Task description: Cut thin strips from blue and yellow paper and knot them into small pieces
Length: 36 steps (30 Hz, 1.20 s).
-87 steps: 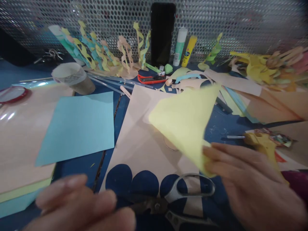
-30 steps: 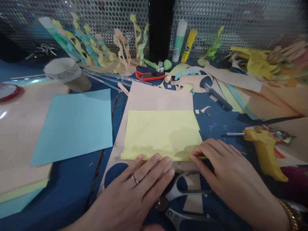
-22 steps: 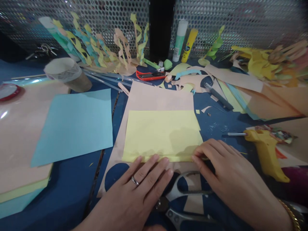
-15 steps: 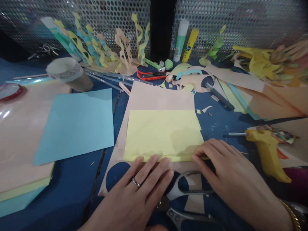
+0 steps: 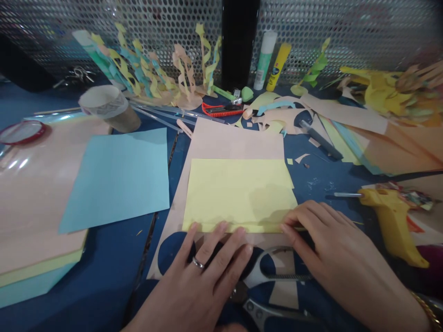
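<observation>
Head view: yellow paper (image 5: 238, 189) lies crosswise, toward the pink sheet's (image 5: 235, 143) far edge from the spread-fingered left hand (image 5: 190, 286), right hand (image 5: 337, 251) pinching its corner.

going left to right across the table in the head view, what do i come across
red-rimmed disc → blue sheet → yellow sheet → glue gun
</observation>
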### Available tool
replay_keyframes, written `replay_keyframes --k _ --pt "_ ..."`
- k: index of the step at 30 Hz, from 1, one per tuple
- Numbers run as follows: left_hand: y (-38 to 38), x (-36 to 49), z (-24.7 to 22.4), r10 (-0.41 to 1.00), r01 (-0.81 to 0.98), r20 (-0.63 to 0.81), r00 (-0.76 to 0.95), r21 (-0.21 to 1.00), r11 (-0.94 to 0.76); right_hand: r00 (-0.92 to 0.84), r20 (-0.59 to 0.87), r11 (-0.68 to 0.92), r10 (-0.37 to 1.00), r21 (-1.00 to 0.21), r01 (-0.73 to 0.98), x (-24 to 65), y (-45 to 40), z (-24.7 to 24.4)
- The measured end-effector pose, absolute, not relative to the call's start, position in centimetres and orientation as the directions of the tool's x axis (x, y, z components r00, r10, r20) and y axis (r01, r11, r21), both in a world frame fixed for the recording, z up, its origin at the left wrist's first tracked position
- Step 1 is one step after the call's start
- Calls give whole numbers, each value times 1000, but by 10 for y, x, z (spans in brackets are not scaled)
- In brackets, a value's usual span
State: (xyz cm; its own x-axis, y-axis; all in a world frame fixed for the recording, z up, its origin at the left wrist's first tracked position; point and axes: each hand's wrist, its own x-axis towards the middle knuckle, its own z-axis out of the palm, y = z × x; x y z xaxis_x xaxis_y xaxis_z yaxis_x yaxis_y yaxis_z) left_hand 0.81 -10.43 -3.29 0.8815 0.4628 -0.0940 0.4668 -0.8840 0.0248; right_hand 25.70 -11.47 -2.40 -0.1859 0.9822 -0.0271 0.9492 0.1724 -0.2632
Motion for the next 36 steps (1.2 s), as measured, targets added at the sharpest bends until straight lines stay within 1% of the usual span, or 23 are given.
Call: replay_keyframes --k 5,11,14,21,30,32,34,36 --pt "-111 9 -34 503 504 -90 860 -16 -864 -177 -24 165 984 -255 953 257 -114 -24" --pt "-114 10 -33 572 574 -40 819 25 -819 -178 -29 165 984 -261 951 256 -114 -25" --pt "-116 11 -33 594 594 -18 804 22 -804 -172 -31 159 985 -254 954 257 -114 -26" --pt "-114 11 -34 530 531 37 847 -34 -847 -166 -14 157 986 -246 956 257 -114 -25" --pt "-108 10 -33 509 510 36 860 -20 -860 -168 7 165 986 -227 960 256 -113 -24" --pt "-107 10 -33 518 519 43 854 -13 -855 -179 50 186 982 -198 962 256 -116 -21" --pt "-106 11 -33 524 525 47 850 -11 -851 -212 184 240 960 -144 960 254 -124 -17" --pt "-105 12 -33 521 522 45 852 -17 -853 -302 354 354 885 -92 931 249 -135 -13"
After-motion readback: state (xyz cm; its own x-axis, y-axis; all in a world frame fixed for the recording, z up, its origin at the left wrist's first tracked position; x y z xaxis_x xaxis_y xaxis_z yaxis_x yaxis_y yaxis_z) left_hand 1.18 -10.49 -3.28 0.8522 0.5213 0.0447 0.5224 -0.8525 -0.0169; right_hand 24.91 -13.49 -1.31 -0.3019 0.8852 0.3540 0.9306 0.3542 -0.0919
